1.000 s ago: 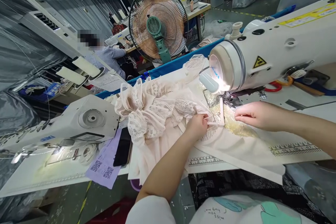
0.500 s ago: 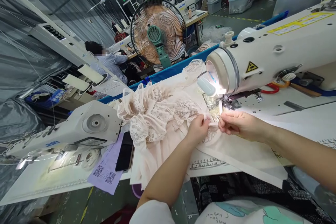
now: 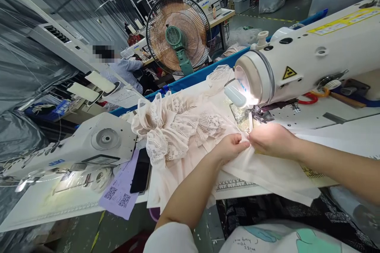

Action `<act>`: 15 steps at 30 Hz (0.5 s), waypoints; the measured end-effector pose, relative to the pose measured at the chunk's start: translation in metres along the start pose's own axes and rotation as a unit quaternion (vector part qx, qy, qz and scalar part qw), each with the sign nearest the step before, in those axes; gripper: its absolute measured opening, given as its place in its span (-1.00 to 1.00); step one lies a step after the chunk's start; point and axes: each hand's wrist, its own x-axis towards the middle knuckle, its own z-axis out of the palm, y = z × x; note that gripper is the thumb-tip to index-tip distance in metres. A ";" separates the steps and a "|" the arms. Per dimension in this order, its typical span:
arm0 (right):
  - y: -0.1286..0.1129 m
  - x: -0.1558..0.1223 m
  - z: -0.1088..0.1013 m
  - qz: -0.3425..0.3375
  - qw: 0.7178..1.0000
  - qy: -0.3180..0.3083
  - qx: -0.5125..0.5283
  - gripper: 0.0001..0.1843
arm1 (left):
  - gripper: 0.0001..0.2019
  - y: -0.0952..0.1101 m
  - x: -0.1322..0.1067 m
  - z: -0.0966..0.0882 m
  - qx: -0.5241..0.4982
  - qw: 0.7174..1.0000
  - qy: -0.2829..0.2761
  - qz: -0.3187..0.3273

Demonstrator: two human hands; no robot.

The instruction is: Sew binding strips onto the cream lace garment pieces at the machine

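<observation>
My left hand is closed in a pinch on pale pink sheer fabric, just in front of the lit needle area of a sewing machine. Close beside it, my right hand is curled at the same fabric, its fingertips partly hidden and a little blurred. A narrow pale strip runs up from the right fingers to the presser foot. Left of my hands lies a gathered heap of pale lace, and the sheer cloth hangs over the table's front edge.
A second sewing machine stands at left, with a purple paper and a phone beside it. Behind the blue-edged table is a large fan. A person in a striped shirt sits beyond. Red-handled scissors lie behind the machine.
My left hand has moved right, close to my right hand. My right hand has turned, back upward, and the fabric between them has shifted and bunched.
</observation>
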 end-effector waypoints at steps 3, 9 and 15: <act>0.018 -0.004 -0.006 0.009 0.997 -0.001 -0.080 -0.71 | -0.71 -0.003 0.001 -0.002 0.010 1.000 -0.003 -0.002; 0.001 -0.015 -0.005 0.008 0.989 0.042 -0.139 -0.68 | -0.76 0.004 -0.003 -0.001 0.047 0.999 0.001 0.020; -0.032 -0.017 -0.010 0.008 0.995 0.099 0.008 -0.60 | -0.74 0.003 -0.002 0.001 -0.012 1.000 0.019 0.009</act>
